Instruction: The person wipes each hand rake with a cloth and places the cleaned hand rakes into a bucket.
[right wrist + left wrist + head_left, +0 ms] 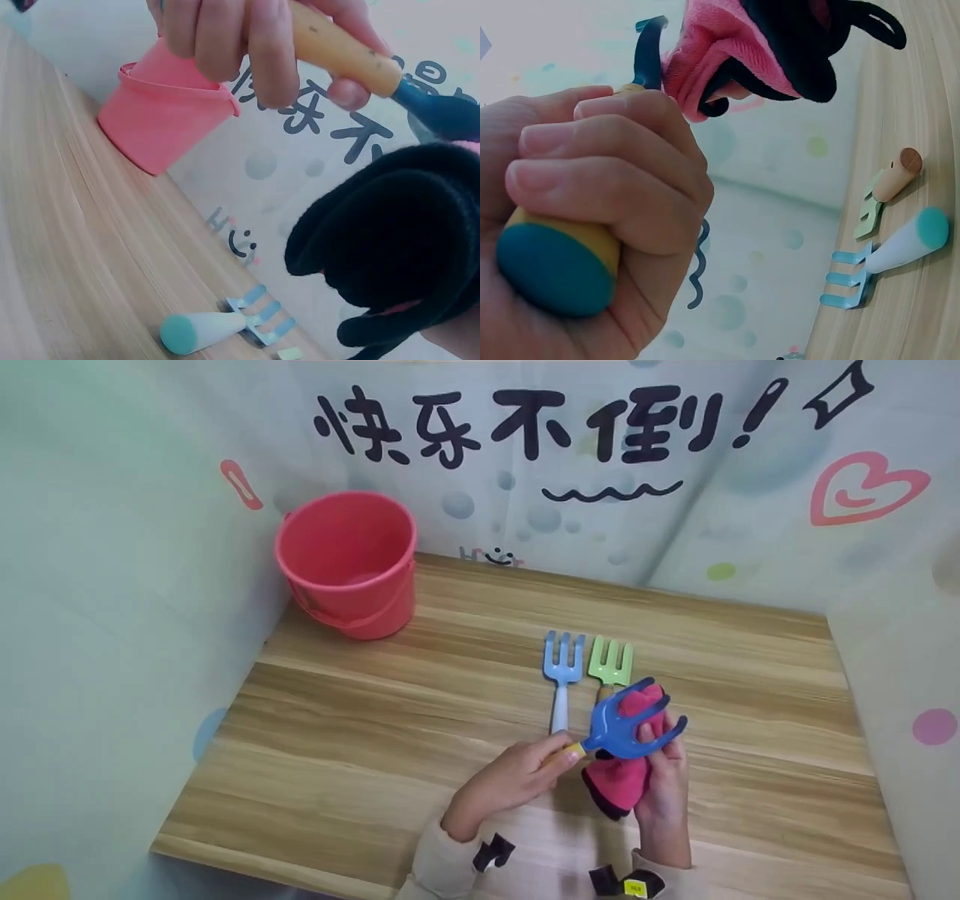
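Here, hands (pixel 510 776) (pixel 666 789): left with dark-blue fork (pixel 615 735), right with pink cloth (pixel 626 784).

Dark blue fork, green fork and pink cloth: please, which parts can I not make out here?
Head view: most of the dark blue fork's handle, covered by the left hand.
Head view: most of the green fork's handle, behind the dark blue fork.
Left wrist view: part of the pink cloth, cut by the top edge.
Right wrist view: dark blue fork's tines, beyond the right edge.

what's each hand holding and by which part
Left hand: dark blue fork, by its handle. Right hand: pink cloth, exact spot partly hidden.
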{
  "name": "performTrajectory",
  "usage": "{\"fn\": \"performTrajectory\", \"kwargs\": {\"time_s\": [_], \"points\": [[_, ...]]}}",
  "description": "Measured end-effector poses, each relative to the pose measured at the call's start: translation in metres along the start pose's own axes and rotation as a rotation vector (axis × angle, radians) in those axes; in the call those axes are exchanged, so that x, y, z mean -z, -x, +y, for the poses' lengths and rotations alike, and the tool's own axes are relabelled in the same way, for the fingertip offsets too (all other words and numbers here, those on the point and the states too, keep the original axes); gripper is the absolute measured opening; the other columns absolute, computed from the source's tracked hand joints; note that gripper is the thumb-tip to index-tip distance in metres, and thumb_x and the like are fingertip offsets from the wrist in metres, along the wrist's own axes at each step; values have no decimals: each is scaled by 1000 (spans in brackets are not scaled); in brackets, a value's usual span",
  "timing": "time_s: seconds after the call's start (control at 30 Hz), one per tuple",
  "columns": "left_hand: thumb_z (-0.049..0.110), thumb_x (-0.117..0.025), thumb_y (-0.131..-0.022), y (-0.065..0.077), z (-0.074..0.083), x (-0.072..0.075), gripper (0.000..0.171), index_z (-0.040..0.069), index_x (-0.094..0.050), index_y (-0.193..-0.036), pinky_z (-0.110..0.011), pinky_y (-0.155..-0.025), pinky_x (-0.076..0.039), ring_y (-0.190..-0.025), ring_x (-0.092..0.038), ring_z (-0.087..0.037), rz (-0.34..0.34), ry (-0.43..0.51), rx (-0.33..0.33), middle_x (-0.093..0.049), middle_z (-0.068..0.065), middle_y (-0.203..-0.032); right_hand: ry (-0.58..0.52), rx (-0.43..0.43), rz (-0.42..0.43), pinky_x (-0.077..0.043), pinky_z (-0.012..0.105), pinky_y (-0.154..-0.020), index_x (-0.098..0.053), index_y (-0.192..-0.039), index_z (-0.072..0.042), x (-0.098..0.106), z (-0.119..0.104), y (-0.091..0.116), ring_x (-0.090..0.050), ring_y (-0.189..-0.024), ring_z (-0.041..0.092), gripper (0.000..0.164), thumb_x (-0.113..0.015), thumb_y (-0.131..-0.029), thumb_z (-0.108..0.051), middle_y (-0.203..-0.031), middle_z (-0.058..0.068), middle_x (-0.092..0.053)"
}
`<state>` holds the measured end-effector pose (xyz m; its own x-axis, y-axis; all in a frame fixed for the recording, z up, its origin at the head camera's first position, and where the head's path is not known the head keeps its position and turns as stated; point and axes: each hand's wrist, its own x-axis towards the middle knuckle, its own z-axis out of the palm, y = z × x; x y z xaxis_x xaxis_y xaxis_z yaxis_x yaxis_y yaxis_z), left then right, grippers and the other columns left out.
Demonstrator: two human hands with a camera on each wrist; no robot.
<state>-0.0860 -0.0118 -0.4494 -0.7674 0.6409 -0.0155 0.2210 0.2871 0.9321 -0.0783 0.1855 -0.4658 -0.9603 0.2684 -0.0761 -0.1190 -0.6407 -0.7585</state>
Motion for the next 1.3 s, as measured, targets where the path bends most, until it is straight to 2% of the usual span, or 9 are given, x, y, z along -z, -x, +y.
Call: {"fn": "performTrajectory", "kwargs": {"time_s": [0.17, 0.27, 0.47, 0.57, 0.67, 0.8, 0.93, 1.13, 1.3], "points": [[37, -35, -101, 1, -4, 1, 30, 13, -54, -105, -15, -53, -34, -59, -40, -3, 7, -25, 11, -43, 8, -68, 38, 57, 49, -51, 18, -82, -64, -115, -16, 2, -4, -2, -60, -102, 11, 32, -52, -91, 2, -114, 0, -62], [35, -37, -101, 2, -6, 3, 28, 12, -53, -100, -15, -52, -32, -59, -39, -3, 5, -44, 35, -42, 8, -69, 95, 110, 29, -53, 19, -81, -63, -117, -14, 6, -7, -4, -59, -105, 12, 35, -52, -90, 5, -116, 1, -61], [35, -39, -100, 2, -8, 6, 26, 15, -55, -99, -15, -51, -32, -58, -40, -2, 0, -101, 66, -43, 9, -68, 339, 297, -67, -52, 19, -84, -60, -121, -5, 18, -11, -5, -60, -105, 13, 35, -53, -89, 7, -119, 1, -59], [35, -41, -99, 2, -9, 8, 26, 14, -57, -98, -15, -49, -31, -56, -39, -3, 1, -100, 81, -43, 9, -67, 358, 335, -42, -53, 20, -81, -60, -120, -5, 22, -12, -6, -59, -103, 14, 34, -53, -89, 7, -119, 2, -57], [35, -43, -99, 1, -10, 8, 26, 13, -58, -98, -15, -50, -31, -57, -39, -3, 26, -65, 73, -43, 8, -67, 334, 307, 15, -52, 19, -82, -61, -119, -7, 23, -12, -8, -57, -104, 14, 33, -54, -89, 5, -118, 1, -58], [34, -44, -98, -2, -7, 4, 26, 12, -57, -96, -15, -50, -33, -57, -40, -3, 116, -6, 30, -43, 8, -67, 345, 171, 43, -52, 19, -78, -63, -115, -13, 20, -9, -8, -60, -97, 11, 33, -53, -89, 6, -110, -2, -63], [33, -44, -99, -5, -1, 1, 23, 13, -55, -98, -14, -48, -34, -54, -41, -3, 219, 48, 4, -44, 7, -64, 422, 25, -46, -54, 21, -72, -64, -110, -21, 12, -2, -5, -63, -86, 9, 34, -54, -90, 4, -102, -5, -65], [31, -40, -100, -11, 6, -5, 24, 11, -52, -106, -14, -52, -36, -57, -41, -2, 275, 39, -65, -44, 5, -66, 469, -17, -253, -54, 23, -73, -62, -110, -24, 1, 9, 2, -62, -87, 10, 35, -51, -91, 3, -102, -4, -63], [30, -38, -101, -13, 8, -9, 22, 12, -50, -106, -14, -50, -35, -57, -41, -2, 320, 39, -59, -46, 4, -67, 455, -24, -246, -54, 24, -73, -60, -111, -26, -8, 13, 8, -56, -94, 12, 35, -50, -92, 1, -107, -3, -57]]}}
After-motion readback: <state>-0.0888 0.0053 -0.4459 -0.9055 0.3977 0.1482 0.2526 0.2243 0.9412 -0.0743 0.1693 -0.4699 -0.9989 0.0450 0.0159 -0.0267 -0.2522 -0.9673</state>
